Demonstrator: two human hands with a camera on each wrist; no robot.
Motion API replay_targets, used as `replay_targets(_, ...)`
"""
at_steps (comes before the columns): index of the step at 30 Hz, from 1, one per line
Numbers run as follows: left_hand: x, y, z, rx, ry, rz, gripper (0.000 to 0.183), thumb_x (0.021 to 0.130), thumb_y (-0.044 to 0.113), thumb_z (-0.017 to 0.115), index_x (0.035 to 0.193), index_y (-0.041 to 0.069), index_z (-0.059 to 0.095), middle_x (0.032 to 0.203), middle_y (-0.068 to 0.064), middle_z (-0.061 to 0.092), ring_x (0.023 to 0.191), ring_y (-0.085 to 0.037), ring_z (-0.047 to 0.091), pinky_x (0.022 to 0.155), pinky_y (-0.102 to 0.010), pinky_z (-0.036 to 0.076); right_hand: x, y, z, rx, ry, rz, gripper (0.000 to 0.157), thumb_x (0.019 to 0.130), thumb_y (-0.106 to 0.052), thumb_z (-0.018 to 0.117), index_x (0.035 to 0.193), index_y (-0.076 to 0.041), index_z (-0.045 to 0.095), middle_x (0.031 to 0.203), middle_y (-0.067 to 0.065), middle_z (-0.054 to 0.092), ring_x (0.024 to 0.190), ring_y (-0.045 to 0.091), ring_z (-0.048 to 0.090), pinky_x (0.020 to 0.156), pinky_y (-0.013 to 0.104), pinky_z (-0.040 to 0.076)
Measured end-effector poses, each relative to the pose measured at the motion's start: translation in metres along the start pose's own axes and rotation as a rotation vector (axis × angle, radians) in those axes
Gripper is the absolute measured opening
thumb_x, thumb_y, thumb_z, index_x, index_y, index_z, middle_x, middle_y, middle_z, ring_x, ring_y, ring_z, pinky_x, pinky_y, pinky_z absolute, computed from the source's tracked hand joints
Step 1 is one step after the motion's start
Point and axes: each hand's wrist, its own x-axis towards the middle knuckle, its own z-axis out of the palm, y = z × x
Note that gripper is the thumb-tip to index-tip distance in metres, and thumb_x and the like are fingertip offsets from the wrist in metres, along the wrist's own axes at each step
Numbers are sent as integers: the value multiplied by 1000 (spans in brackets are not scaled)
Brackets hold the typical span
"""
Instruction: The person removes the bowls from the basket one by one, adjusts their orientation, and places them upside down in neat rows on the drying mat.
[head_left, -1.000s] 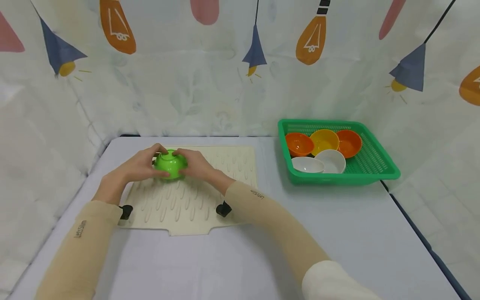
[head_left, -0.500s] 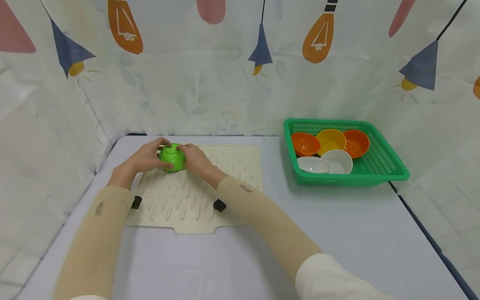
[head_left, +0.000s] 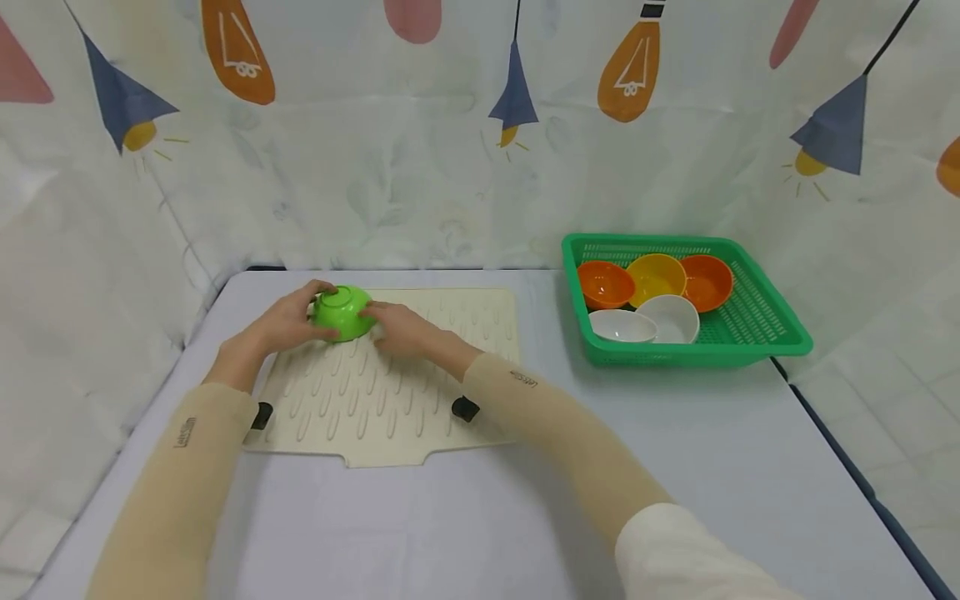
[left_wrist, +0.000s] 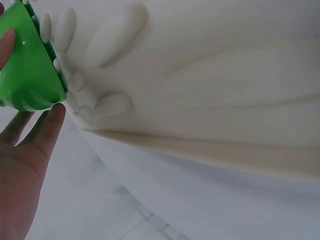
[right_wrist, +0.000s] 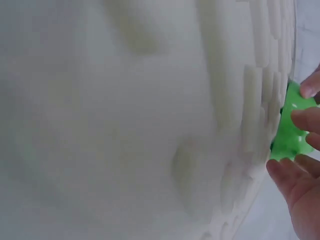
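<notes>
A bright green bowl [head_left: 341, 314] sits upside down near the far left corner of a cream drying mat [head_left: 442, 429]. Its base ring faces up and the bowl looks slightly tilted. My left hand [head_left: 285, 323] grips the bowl's left side, fingers behind and thumb along the front. On the other side, my right hand [head_left: 405, 327] holds the right edge, with fingertips on the green wall and thumb low by the rim. The left wrist view shows fingertips [left_wrist: 55, 117] under the edge of the bowl, close beside the mat's raised ridges [left_wrist: 115, 103].
At the back right stands a green perforated basket [head_left: 697, 354] holding orange bowls [head_left: 606, 285], a yellow bowl [head_left: 657, 279] and white bowls [head_left: 670, 318]. A white cloth [head_left: 345, 533] covers the table. A patterned curtain [head_left: 442, 192] hangs behind it.
The bowl has shifted slightly toward the back of the mat and tipped, its base ring now more visible. My right hand has slid toward the bowl's lower right edge.
</notes>
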Motion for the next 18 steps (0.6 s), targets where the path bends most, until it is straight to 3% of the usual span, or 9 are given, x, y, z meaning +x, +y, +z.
replay_targets(4,-2,1,4,63,25,41,78,93,24,79,150,-5,33,144,-39,37,131,-54,38,105,-68,35,-19,-4,-9,-21,-54,-47,47,102,-13,65,147,-5,53,155,10,47,145,21,40,117,21,27)
replay_targets(8,-7,3,5,102,24,50,79,96,25,74,154,-6,30,139,-41,37,114,-50,47,93,-66,42,-41,-9,-23,-49,-98,-104,38,103,-15,63,140,-5,60,149,10,52,141,21,44,115,22,32)
replay_targets(13,-12,5,7,35,49,38,83,98,24,72,158,-5,23,149,-41,30,132,-56,37,102,-70,37,-71,-10,-40,-39,-136,-136,33,104,-16,62,135,-5,64,137,7,61,129,21,55,106,23,41)
replay_targets(15,-15,6,7,-9,74,5,84,100,26,70,159,-5,19,153,-40,27,139,-57,29,106,-71,33,-83,-8,-44,-11,-141,-144,32,104,-15,61,133,-4,65,134,8,64,124,21,58,103,22,43)
replay_targets(18,-20,9,8,-70,118,-67,84,102,33,65,159,-7,17,154,-41,25,139,-59,27,107,-72,31,-100,-3,-48,35,-134,-148,30,104,-14,61,131,-3,66,130,8,66,116,20,62,98,20,45)
